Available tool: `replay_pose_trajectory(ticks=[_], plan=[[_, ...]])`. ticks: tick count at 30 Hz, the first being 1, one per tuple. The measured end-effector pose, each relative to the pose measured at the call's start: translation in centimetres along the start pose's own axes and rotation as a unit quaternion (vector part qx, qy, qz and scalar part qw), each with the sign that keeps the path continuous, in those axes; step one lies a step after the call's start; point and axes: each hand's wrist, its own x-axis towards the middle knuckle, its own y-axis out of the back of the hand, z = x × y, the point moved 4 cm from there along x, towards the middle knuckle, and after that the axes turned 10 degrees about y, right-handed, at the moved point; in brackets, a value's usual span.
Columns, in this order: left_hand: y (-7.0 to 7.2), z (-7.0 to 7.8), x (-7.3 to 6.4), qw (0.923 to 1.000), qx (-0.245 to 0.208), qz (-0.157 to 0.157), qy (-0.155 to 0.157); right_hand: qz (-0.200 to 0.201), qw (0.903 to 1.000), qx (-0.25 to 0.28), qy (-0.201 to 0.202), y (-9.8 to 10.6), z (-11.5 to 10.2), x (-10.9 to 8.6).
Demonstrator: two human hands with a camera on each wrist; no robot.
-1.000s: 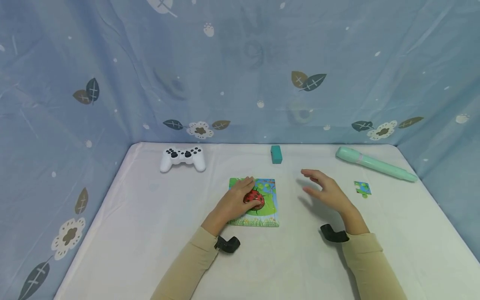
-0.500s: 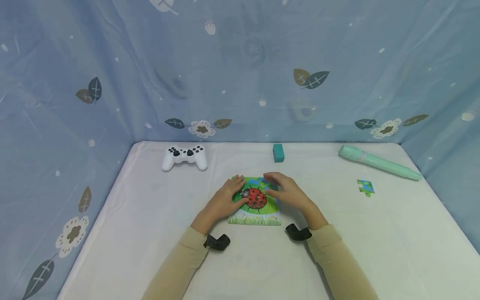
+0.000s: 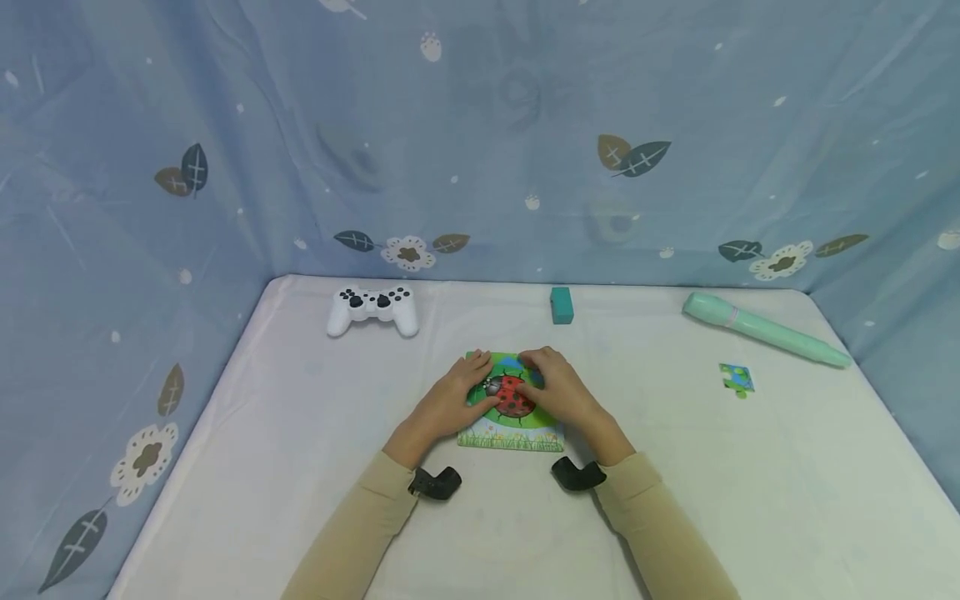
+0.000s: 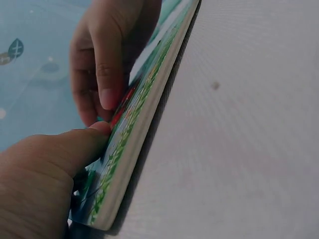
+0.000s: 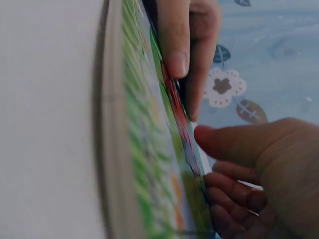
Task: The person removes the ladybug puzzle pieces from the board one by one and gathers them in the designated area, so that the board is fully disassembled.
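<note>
A square jigsaw puzzle [image 3: 510, 438] with a red ladybug picture lies flat in the middle of the table. Its thick pale edge shows in both wrist views. My left hand [image 3: 447, 402] rests on its left side, fingers extended toward the far edge and thumb [image 4: 82, 142] over the picture. Across from it, my right hand [image 3: 564, 393] is over the right side, its fingers loosely bent along the edge and thumb [image 5: 224, 142] near the ladybug. Whether the right fingertips press on it I cannot tell. Farther right lies a loose puzzle piece [image 3: 738, 378], blue and green.
At the back left sits a white game controller [image 3: 372, 308]. A small teal block [image 3: 562, 306] stands behind the puzzle. A long mint-green tapered stick [image 3: 765, 329] lies at the back right. Blue patterned cloth [image 3: 480, 150] rises behind the white table [image 3: 247, 433].
My right hand has come left from beside the puzzle to its right side. My left hand has shifted slightly left, uncovering more of the ladybug. The loose piece lies where it was.
</note>
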Motion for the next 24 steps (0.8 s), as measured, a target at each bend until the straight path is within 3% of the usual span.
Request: replay_pose_trajectory(ticks=[7, 24], plan=[[0.01, 0.06, 0.01, 0.9999, -0.004, 0.009, -0.003, 0.021, 0.9994, -0.027, 0.001, -0.55, -0.17, -0.04], [0.14, 0.23, -0.03, 1.0000, -0.004, 0.008, 0.003, 0.026, 0.9994, 0.002, -0.023, -0.52, -0.25, 0.02]])
